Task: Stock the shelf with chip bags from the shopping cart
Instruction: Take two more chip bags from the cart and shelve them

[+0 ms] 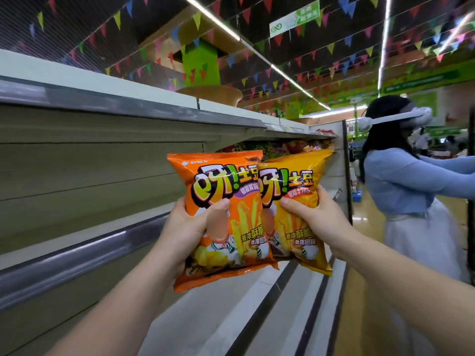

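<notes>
My left hand (189, 227) grips the orange bag (223, 222), right hand (317, 219) grips the yellow bag (295, 191), both raised beside the shelf (77, 155) on the left.

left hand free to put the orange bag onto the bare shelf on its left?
Probably yes. The left hand grips the orange bag upright just off the bare shelf, with nothing between them; the yellow bag overlaps only its far edge.

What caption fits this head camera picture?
Left hand holds orange chip bag, right hand holds yellow chip bag, before shelf.
</notes>
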Motion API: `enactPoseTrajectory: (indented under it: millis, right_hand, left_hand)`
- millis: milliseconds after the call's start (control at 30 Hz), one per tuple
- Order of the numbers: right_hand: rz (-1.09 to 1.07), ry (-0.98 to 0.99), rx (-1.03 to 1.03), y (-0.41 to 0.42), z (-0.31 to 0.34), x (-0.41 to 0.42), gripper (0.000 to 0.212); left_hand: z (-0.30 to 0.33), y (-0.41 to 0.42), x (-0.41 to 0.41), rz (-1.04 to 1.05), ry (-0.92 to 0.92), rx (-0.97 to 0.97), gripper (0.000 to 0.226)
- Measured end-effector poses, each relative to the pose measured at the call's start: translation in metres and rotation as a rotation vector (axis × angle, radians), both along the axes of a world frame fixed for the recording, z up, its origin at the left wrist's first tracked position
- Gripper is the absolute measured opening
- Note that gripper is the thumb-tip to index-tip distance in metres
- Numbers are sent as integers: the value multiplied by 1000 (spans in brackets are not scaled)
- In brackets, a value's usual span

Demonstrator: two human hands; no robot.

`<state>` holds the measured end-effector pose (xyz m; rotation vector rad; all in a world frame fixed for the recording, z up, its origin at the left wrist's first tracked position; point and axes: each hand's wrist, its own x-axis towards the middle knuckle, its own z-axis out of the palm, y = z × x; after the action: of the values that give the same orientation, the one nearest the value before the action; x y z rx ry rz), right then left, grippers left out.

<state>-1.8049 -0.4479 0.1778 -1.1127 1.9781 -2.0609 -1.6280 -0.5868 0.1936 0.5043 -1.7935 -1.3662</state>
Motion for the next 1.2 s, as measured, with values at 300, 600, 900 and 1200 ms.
enactPoseTrajectory:
  millis: [300, 600, 900, 1200]
  right_hand:
    - [52, -31, -69, -68, 25, -134, 58]
    - [259, -65, -55, -129, 29, -270, 61]
    - [519, -100, -21, -187, 61, -336, 47]
    - [662, -217, 88, -239, 83, -351, 51]
  left_hand:
    - [33, -54, -124, -14, -13, -18, 77]
    - [38, -80, -221, 171, -4, 59, 84]
    - [62, -87, -258, 376, 15, 68, 72]
    - [60, -120, -259, 385, -8, 107, 60]
